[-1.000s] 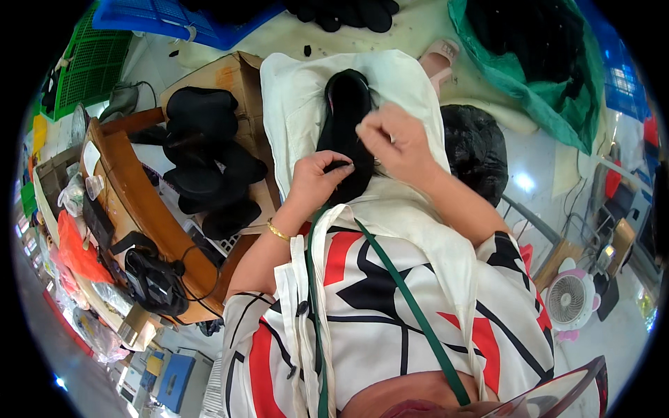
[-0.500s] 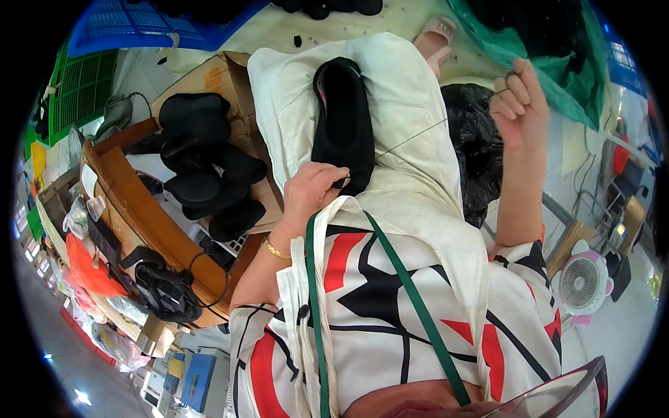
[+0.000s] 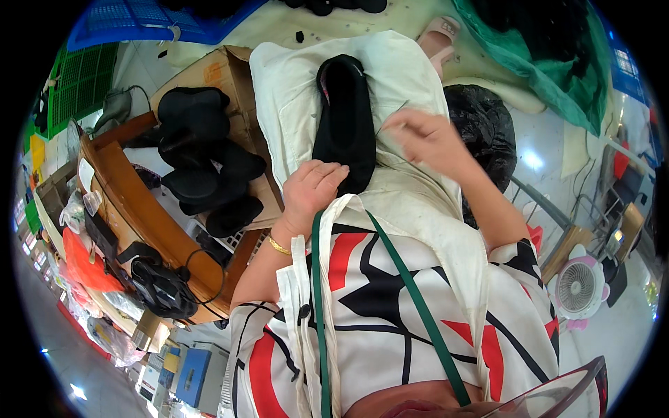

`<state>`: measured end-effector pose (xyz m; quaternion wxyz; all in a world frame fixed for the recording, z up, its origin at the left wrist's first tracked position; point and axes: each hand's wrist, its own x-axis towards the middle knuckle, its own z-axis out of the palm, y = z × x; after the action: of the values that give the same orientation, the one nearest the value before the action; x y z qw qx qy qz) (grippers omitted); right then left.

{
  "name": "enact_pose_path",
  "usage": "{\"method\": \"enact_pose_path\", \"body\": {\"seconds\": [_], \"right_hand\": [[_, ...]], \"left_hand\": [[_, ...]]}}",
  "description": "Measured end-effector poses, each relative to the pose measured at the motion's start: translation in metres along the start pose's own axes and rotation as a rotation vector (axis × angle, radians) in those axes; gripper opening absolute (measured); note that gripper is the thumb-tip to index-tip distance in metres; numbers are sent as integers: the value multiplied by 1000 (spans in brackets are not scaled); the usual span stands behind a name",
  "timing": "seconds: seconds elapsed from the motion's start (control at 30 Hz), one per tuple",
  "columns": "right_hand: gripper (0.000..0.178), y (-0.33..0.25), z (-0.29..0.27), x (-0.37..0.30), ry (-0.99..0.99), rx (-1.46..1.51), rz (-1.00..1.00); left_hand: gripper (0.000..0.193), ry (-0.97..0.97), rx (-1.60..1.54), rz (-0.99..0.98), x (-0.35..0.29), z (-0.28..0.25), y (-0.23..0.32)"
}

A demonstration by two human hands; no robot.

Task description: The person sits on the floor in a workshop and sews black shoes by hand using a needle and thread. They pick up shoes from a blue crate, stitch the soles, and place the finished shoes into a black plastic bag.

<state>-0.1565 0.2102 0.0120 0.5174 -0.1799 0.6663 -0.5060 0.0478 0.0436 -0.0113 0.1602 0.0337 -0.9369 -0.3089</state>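
A black cloth shoe [image 3: 343, 132] lies lengthwise on the white apron [image 3: 286, 104] over my lap, its opening facing up. My left hand [image 3: 315, 184] grips the side of the shoe's near end, fingers closed together. Just right of the shoe's middle is my right hand [image 3: 428, 143], smeared by motion, with thumb and finger pinched. A thin dark sliver at its fingertips looks like a sewing needle [image 3: 381, 128]. The thread cannot be made out clearly now.
Several black shoes [image 3: 198, 157] are piled at the left by a cardboard box [image 3: 240, 90] and wooden table [image 3: 150, 223]. Right of my lap sit a black plastic bag [image 3: 488, 132] and a green sack [image 3: 571, 97]. A small fan [image 3: 577, 285] stands lower right.
My right hand has come down and left from far out at the upper right to beside the shoe. The thread stretched taut before no longer shows so. My left hand has flattened slightly.
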Motion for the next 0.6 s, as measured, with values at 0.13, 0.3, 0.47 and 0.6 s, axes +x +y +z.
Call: {"method": "enact_pose_path", "body": {"seconds": [0.13,0.3,0.47,0.6], "right_hand": [[13,20,31,9,-116,-431,-313],[16,20,32,11,-208,-608,-275],[15,20,33,12,-200,-601,-299],[17,19,33,12,-210,-616,-308]], "left_hand": [[31,-14,31,37,0,-4,2],[33,-5,12,57,-7,-1,-2],[32,12,13,55,-10,1,-4],[32,35,18,54,-9,2,-3]]}}
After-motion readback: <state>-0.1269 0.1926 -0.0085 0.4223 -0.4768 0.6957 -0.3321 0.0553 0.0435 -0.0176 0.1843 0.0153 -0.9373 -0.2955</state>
